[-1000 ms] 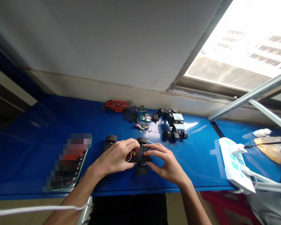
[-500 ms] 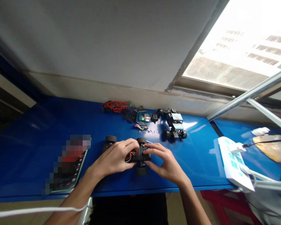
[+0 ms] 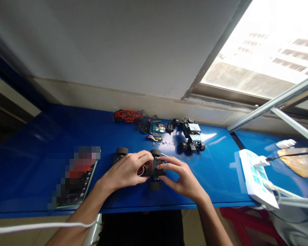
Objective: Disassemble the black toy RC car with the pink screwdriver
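Note:
A black toy car chassis (image 3: 154, 169) with thick dark wheels lies on the blue table before me. Red, yellow and white wires (image 3: 145, 168) show in its middle. My left hand (image 3: 129, 171) is closed over the chassis from the left, covering much of its body and one wheel. From the right, my right hand (image 3: 178, 174) grips the end of the chassis, fingertips on its top and thumb at the near side. A thin metal rod (image 3: 164, 155) lies just beyond my right fingers; most of it is hidden.
At the back are a red-framed toy car (image 3: 128, 115), a green patterned car shell (image 3: 158, 128), several loose screws (image 3: 166, 143) and a black-and-silver toy truck (image 3: 192, 135). Left lies a tablet-like device (image 3: 79, 191), partly pixelated. A white power strip (image 3: 258, 177) stands by the metal frame on the right.
Both hands keep almost the same hold on the chassis. The view has shifted very slightly; nothing else has visibly moved.

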### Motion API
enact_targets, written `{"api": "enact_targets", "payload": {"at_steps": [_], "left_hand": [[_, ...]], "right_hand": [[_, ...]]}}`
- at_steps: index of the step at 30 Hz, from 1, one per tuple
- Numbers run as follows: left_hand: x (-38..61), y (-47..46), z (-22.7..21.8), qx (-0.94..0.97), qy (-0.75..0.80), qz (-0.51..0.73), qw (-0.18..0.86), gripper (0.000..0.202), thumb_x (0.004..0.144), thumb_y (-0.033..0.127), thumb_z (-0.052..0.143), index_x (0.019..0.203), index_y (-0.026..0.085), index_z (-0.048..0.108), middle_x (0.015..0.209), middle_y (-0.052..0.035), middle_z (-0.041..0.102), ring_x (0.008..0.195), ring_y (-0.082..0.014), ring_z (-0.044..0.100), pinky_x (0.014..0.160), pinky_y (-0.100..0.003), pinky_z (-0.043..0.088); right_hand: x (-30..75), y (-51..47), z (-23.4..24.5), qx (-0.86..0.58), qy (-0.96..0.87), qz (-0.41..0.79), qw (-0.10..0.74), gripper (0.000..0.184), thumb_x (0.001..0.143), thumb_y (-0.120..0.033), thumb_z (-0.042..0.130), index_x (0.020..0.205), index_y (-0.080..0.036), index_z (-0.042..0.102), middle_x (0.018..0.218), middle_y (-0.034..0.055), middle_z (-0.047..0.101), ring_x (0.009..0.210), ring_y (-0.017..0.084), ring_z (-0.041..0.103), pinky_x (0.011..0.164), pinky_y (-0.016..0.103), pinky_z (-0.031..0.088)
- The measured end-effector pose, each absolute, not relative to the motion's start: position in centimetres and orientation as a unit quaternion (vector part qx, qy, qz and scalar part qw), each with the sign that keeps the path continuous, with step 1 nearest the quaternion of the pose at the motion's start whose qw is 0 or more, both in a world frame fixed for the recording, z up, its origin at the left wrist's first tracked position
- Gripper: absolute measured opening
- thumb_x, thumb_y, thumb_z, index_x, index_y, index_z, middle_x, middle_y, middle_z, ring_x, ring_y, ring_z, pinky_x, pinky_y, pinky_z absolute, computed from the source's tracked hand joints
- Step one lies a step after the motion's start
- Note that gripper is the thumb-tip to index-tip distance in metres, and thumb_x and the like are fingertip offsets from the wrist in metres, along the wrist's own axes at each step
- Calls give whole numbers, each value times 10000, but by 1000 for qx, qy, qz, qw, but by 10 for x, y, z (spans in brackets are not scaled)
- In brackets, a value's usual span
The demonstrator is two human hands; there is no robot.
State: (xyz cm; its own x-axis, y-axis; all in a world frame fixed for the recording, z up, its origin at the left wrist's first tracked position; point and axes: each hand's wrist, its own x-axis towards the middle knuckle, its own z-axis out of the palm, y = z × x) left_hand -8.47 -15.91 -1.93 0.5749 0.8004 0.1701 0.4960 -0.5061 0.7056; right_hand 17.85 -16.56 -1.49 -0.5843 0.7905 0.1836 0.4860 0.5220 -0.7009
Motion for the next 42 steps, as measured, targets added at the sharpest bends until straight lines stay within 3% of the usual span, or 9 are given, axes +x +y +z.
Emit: {"api": "enact_targets", "payload": {"at_steps": [6,11,18,31,37,40,42], "left_hand": [[-86,-157,-15,833,386,223,327,475,789,114,726,1229,255,622,1131,-19,748,1027,-230,729,897,-288,529],[-87,-155,-10,820,402,223,342,501,776,154,766,1242,255,613,1045,7,749,918,-208,740,786,-257,510],[-88,-157,-13,815,402,234,345,508,779,160,753,1262,242,618,1132,-19,738,985,-215,726,849,-262,528],[-97,-150,-4,795,403,287,351,486,723,213,833,1188,244,694,1049,28,786,888,-175,760,797,-215,536],[-102,-152,-6,764,425,328,359,489,709,210,850,1182,226,729,1041,17,791,887,-179,760,819,-227,564],[-106,-155,-8,745,436,355,360,510,692,221,873,1181,209,727,1029,0,794,872,-183,762,809,-233,579],[-107,-157,-10,734,438,373,362,518,680,220,883,1174,199,727,1032,-14,800,872,-186,768,812,-233,590]], "right_hand": [[178,-166,-11,-373,-838,309,252,329,910,-195,733,1219,-308,722,1403,65,677,1251,255,674,1068,439,554],[179,-165,-9,-368,-842,301,253,351,924,-211,725,1260,-309,697,1406,65,677,1253,247,675,1063,426,556],[177,-166,-12,-362,-843,289,273,357,909,-203,737,1250,-296,692,1397,70,686,1250,247,681,1060,417,553],[171,-153,9,-322,-854,282,296,333,912,-288,783,1240,-287,725,1359,86,707,1200,245,706,1037,402,566],[167,-147,25,-301,-834,311,341,539,850,-326,851,1355,-290,665,1358,91,706,1233,254,685,1066,402,549],[169,-149,17,-311,-783,380,382,660,814,-369,880,1415,-300,616,1386,91,690,1270,279,656,1076,433,539],[169,-153,3,-297,-728,452,421,647,844,-376,848,1434,-302,594,1434,100,655,1316,296,624,1091,463,527]]}}
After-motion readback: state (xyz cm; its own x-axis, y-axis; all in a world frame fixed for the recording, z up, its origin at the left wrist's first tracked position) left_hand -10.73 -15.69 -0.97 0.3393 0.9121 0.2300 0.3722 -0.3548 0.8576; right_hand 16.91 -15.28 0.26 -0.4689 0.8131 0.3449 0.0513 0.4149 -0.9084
